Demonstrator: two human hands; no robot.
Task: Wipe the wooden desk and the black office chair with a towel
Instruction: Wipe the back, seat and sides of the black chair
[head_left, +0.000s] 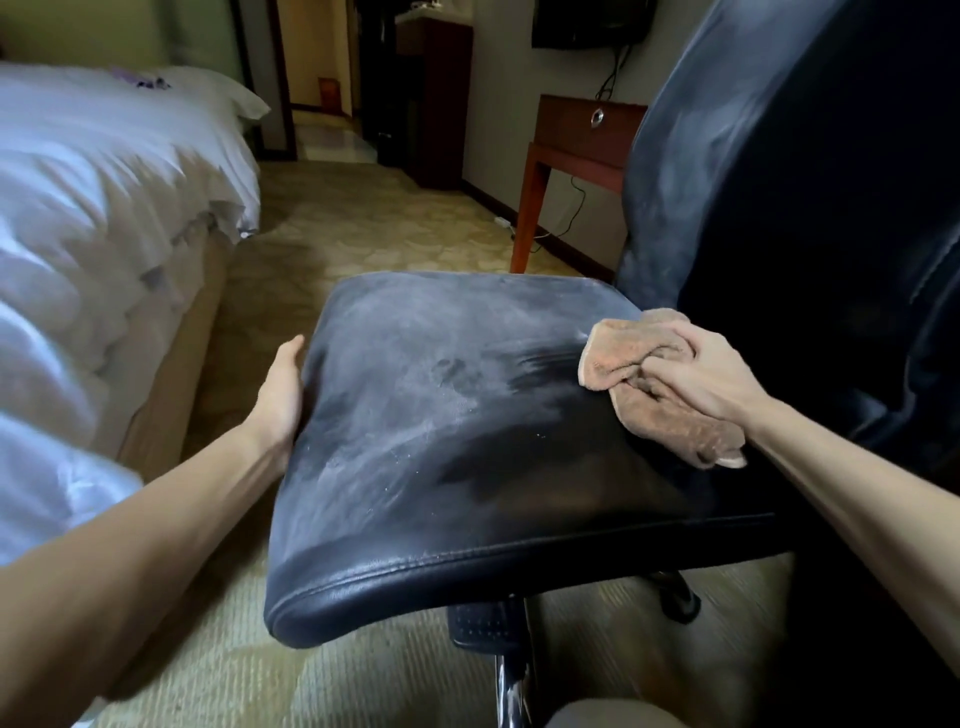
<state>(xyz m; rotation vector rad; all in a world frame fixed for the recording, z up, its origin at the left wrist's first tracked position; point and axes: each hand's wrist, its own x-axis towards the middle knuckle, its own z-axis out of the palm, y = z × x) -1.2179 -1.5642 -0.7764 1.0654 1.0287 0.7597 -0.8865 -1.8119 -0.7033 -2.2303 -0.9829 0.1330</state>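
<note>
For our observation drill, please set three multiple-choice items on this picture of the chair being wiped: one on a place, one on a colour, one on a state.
1. Where on the seat does the towel lie?
A. front left corner
B. right side, by the backrest
C. hanging over the front edge

2. What colour is the towel?
A. white
B. light orange-brown
C. blue

3. What is the left hand doing?
A. gripping the towel
B. hanging idle
C. holding the seat's left edge

Answers:
1 B, the right hand grips it bunched there.
2 B, the cloth shows orange-brown against the black seat.
3 C, the hand clasps that edge, far from the towel.
</note>
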